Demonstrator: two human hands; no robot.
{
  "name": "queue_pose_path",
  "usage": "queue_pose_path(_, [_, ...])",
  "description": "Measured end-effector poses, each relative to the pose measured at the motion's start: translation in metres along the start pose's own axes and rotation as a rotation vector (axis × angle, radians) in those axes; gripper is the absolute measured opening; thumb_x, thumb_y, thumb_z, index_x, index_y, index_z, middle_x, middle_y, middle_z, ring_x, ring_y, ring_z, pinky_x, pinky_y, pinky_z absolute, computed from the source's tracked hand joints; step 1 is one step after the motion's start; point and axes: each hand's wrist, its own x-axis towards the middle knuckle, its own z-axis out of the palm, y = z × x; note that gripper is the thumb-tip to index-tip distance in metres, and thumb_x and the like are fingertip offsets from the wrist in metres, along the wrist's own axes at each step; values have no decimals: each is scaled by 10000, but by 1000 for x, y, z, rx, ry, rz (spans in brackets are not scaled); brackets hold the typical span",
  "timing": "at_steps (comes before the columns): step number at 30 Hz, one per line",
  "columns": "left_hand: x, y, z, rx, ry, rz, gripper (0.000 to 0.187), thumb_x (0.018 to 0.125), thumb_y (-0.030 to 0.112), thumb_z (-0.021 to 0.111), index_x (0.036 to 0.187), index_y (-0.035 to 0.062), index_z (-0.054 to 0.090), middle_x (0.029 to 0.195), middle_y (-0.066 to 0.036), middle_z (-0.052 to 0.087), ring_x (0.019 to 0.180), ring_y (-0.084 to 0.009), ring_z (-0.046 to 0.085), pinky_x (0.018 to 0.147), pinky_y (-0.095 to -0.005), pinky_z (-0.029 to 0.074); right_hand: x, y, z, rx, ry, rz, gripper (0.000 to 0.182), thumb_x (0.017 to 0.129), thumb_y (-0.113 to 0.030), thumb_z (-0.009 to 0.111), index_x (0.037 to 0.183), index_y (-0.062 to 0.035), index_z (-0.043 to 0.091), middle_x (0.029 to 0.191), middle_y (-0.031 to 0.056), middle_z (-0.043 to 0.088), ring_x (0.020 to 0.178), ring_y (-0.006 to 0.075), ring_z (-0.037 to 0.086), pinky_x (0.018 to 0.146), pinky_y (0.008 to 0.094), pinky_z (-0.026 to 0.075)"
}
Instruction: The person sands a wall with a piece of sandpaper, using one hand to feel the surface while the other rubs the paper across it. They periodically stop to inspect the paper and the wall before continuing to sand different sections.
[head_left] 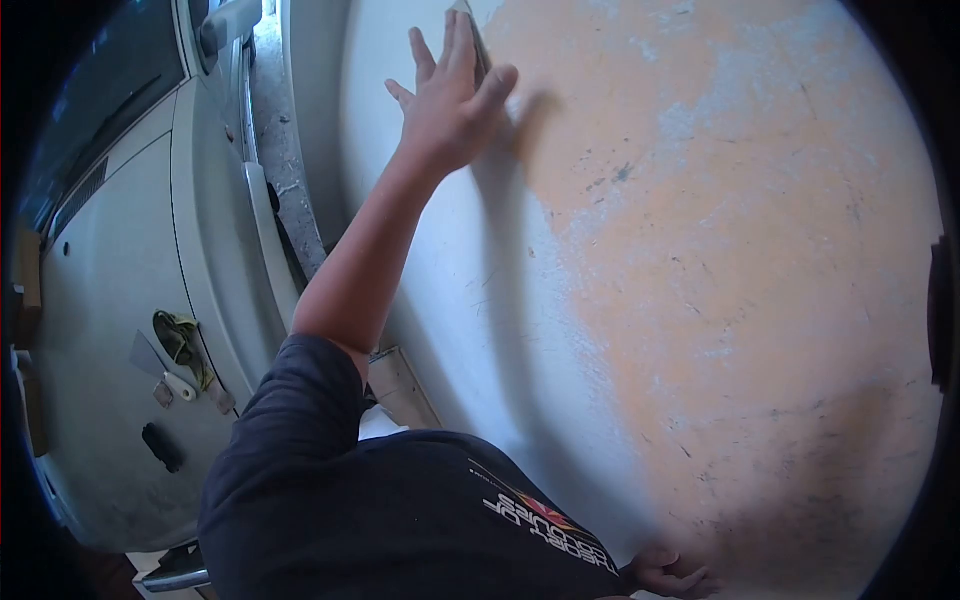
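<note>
My left hand [447, 105] reaches up to the wall [720, 250], with its back toward me and two fingers spread off to the side. Its other fingers and thumb hold a thin flat piece of sandpaper [482, 55] against the surface, mostly hidden under them. That spot lies near the border between a white area and a worn peach area with scratches and pale patches. Low by my shirt, my right hand [668, 575] hangs close to the wall, its fingers loosely apart and nothing seen in them.
Beside me on the left stands a pale car [110, 270]. On its hood lie a putty knife [165, 370], a greenish cloth item [180, 340], small blocks and a black object [162, 447]. A box-like item [402, 385] sits low behind my arm.
</note>
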Motion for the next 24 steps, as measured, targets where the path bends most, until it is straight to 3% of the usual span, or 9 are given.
queue_pose_path(2, [-4,9,3,-96,22,-14,1125,733,765,435,1476,22,32,1552,-160,56,1417,-397,-52,981,-747,-27,-1,0,-1,-4,-11,15,511,960,-378,411,1209,67,448,1419,286,324,1348,410,259,1066,553,220])
queue_pose_path(4, [-62,24,18,4,-12,195,1316,607,878,446,1464,-23,16,1543,-206,8,1403,-433,-85,936,-772,-58,-5,4,0,25,10,69,607,931,-530,405,1278,-36,469,1431,255,337,1349,415,270,1036,633,203])
queue_pose_path(7, [-142,39,23,-37,-249,265,1414,539,981,278,1444,-68,-2,1525,-253,-15,1394,-422,-140,888,-795,-67,-11,5,21,69,28,72,599,930,-514,409,1278,-30,464,1430,261,331,1345,420,272,1036,629,206])
queue_pose_path(9, [-113,24,19,133,-227,204,1379,558,964,323,1461,-23,-12,1534,-227,-11,1393,-423,-142,889,-800,-58,-10,12,31,119,20,44,591,929,-498,414,1279,-24,459,1429,267,325,1342,425,274,1037,624,210])
queue_pose_path(13, [-5,-12,6,-75,-28,-79,1116,756,797,366,1475,31,-12,1550,-160,67,1422,-359,-65,998,-733,-36,-16,32,29,221,-50,7,576,926,-466,423,1280,-12,450,1427,279,312,1334,435,278,1037,616,217])
queue_pose_path(15, [3,-14,17,-103,90,-37,1164,724,831,372,1476,30,-14,1548,-180,37,1420,-376,-60,983,-740,-43,-21,31,30,248,-57,24,569,925,-451,427,1280,-7,445,1426,286,306,1331,441,279,1038,612,221])
queue_pose_path(19, [-122,27,57,-181,117,367,1316,639,905,374,1450,-54,-17,1505,-304,-40,1397,-446,-87,966,-716,-130,-27,22,48,325,-42,54,555,923,-419,437,1281,5,435,1424,298,293,1323,451,283,1038,604,228])
queue_pose_path(21, [-190,51,72,-309,81,375,1280,700,866,368,1414,-139,23,1478,-359,-19,1392,-468,-69,1007,-671,-132,-26,21,57,359,-37,48,549,922,-403,441,1282,11,430,1424,304,286,1320,456,285,1039,600,232])
queue_pose_path(24, [-193,47,82,-306,171,427,1249,718,842,390,1407,-152,76,1467,-375,40,1391,-482,-13,1022,-669,-99,-18,38,60,397,-56,1,540,920,-379,448,1283,20,423,1422,313,277,1314,463,288,1039,593,237])
